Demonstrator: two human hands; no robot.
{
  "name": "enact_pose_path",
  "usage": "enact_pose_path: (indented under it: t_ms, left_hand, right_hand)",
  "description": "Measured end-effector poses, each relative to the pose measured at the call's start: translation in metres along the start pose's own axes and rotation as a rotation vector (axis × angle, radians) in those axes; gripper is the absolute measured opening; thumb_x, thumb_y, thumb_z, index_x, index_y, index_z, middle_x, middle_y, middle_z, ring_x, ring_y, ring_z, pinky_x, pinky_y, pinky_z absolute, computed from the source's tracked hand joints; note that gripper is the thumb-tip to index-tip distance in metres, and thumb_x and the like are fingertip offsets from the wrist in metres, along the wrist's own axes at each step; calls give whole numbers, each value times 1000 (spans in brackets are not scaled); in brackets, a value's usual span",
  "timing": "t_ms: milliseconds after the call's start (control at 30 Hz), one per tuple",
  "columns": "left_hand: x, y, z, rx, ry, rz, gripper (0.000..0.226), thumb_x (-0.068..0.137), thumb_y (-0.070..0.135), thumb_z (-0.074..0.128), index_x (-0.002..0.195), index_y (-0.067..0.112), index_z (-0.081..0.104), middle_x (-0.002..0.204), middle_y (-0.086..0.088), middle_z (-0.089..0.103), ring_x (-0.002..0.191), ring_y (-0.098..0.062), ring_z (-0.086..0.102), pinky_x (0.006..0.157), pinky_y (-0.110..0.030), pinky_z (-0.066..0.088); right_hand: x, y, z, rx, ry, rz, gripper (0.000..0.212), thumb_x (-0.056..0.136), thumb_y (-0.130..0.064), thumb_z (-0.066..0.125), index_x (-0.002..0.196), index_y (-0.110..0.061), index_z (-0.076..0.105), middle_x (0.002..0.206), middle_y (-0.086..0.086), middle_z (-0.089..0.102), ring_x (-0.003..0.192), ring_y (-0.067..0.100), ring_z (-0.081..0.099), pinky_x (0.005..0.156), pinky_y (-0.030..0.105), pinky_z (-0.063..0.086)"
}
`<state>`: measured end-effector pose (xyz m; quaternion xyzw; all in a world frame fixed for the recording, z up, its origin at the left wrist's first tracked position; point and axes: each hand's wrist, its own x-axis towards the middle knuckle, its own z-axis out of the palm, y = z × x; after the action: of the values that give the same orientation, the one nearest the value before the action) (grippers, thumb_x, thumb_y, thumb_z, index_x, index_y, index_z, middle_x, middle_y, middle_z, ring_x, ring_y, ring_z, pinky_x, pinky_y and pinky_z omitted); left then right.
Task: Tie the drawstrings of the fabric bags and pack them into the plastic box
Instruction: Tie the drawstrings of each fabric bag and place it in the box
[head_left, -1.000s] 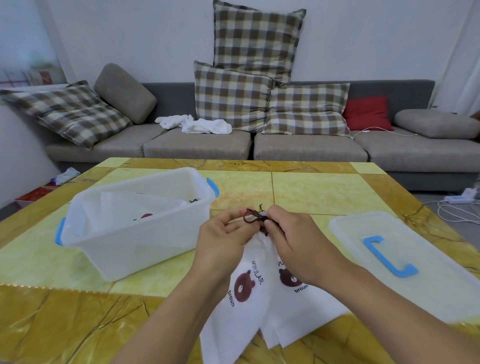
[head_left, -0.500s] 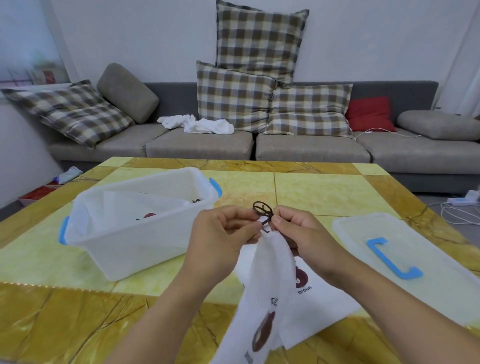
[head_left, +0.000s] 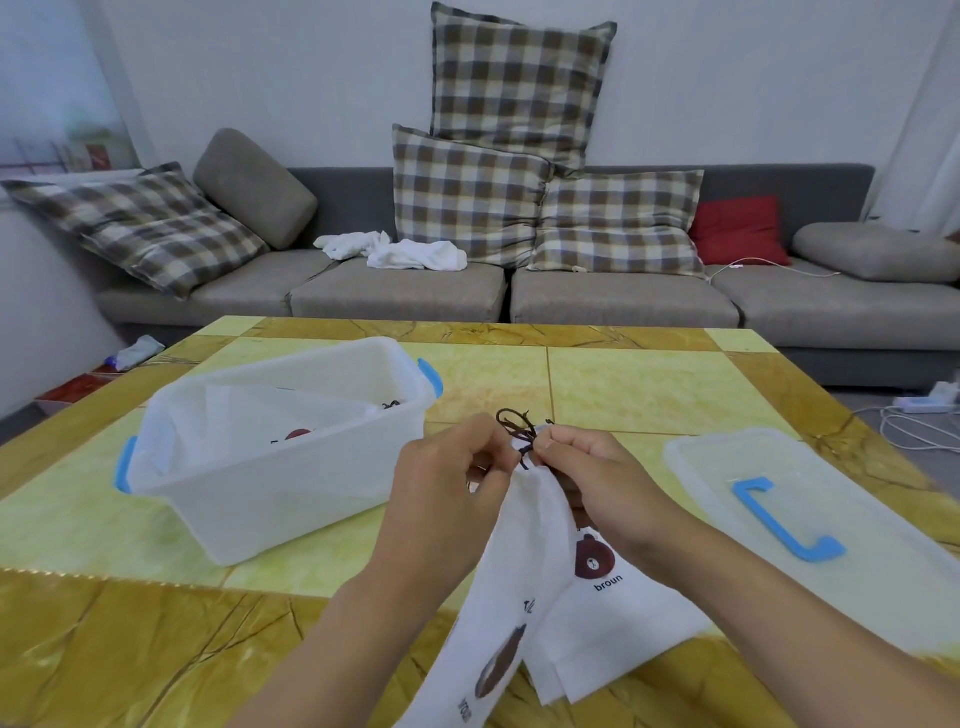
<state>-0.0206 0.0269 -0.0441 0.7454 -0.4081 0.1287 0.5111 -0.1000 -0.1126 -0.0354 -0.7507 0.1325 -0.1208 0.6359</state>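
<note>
A white fabric bag (head_left: 524, 561) with a brown bear print hangs from my two hands above the table. My left hand (head_left: 447, 483) and my right hand (head_left: 587, 478) both pinch its dark brown drawstring (head_left: 517, 428) at the gathered top, where a loop stands up between my fingertips. Under it, another white bear-print bag (head_left: 618, 618) lies flat on the table. The translucent plastic box (head_left: 291, 467) with blue handles stands to the left, with at least one bag inside.
The box's lid (head_left: 831, 525), with a blue handle, lies on the table at the right. The yellow and amber tiled table (head_left: 649, 384) extends to a grey sofa (head_left: 395, 296) with plaid cushions behind it. Cables and a power strip (head_left: 924, 402) lie on the floor at far right.
The bag has been lifted off the table and now hangs narrow from my hands. My fingers have worked the drawstring, and its loop now stands higher between them.
</note>
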Motion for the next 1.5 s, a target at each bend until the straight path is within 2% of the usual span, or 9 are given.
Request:
enact_pose_path:
  t_ms: [233,500,600,800,933,1033,1200,1267,1500]
  left_hand:
    - [1,-2,3,42,31,151,26,85,4,72,103,22,79,92,24,71,90,4,67,77,-15,53]
    - [1,2,6,-256,-105,-71,37,84,5,76,103,37,75,93,15,76,89,-3,71,81,-19,56]
    - [3,-2,5,-305,-161,-136,34,85,8,77,102,37,76,82,1,75,73,-8,65,70,-25,54]
    - [4,-6,3,-296,-149,-98,17,92,11,69,95,24,80,78,5,75,68,-13,66,68,-35,57]
    - [9,-11,-1,-140,-86,99,14,88,21,70,99,22,80,82,17,75,73,-1,68,69,-20,53]
    - [10,-9,-3,-132,-112,106,13,91,22,68,94,21,80,74,12,73,68,-7,65,65,-17,49]
    - [3,-4,2,-183,-136,-84,14,94,12,66,87,15,78,71,3,71,64,-11,65,64,-22,53]
    - [2,-1,4,-184,-112,-157,18,95,12,64,82,17,76,67,5,69,62,-8,65,62,-19,50]
    - [-2,11,13,-401,-105,-422,26,101,16,54,84,14,73,59,13,58,60,-5,63,64,-15,51]
  right_hand:
    - [0,2,-3,16,-32,-25,34,106,-21,45,86,7,50,80,12,42,73,27,34,53,29,29]
    - [1,3,-6,4,-64,-125,33,95,-34,50,76,-7,57,78,9,56,77,21,49,75,37,38]
    - [2,3,-7,-7,-94,-145,37,99,-29,50,84,4,56,80,12,58,78,21,51,77,37,39]
    - [0,3,-9,-60,-89,-188,35,96,-31,49,75,-4,52,72,6,46,68,20,38,61,29,33]
    - [-4,3,-9,25,-112,-119,34,105,-24,48,75,-9,53,74,8,41,57,15,35,50,22,30]
    - [-4,0,-9,74,-156,-118,32,97,-35,52,69,-20,54,77,10,39,62,20,33,55,29,29]
    - [-5,-1,-12,-227,-88,-237,37,103,-27,48,86,5,53,64,2,42,54,16,37,50,20,32]
    - [-7,-2,-11,-330,-25,-279,32,105,-18,47,81,3,52,59,-7,42,49,6,37,45,16,34]
    - [-6,0,-9,-718,60,-378,30,104,-28,44,76,-20,49,66,-2,54,58,16,44,55,35,39]
